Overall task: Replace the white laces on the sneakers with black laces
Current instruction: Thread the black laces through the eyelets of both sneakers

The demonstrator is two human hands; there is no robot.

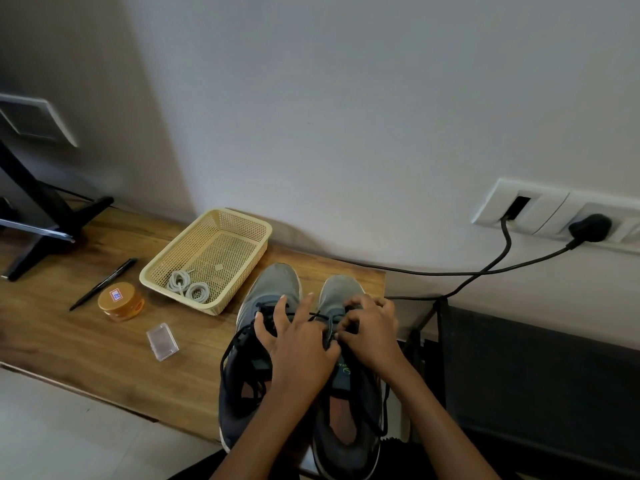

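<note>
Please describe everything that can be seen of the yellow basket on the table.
The basket is rectangular and cream-yellow. It looks like plastic, with perforated mesh walls and floor and a smooth rolled rim. It stands upright on the wooden table, near the wall and just left of the toe of a grey sneaker; whether the two touch is unclear. Two coiled white laces lie in its near corner. Neither the left hand nor the right hand touches it.

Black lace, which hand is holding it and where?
The right hand pinches the black lace over the right sneaker's eyelets; the left hand's hold is unclear.
</note>
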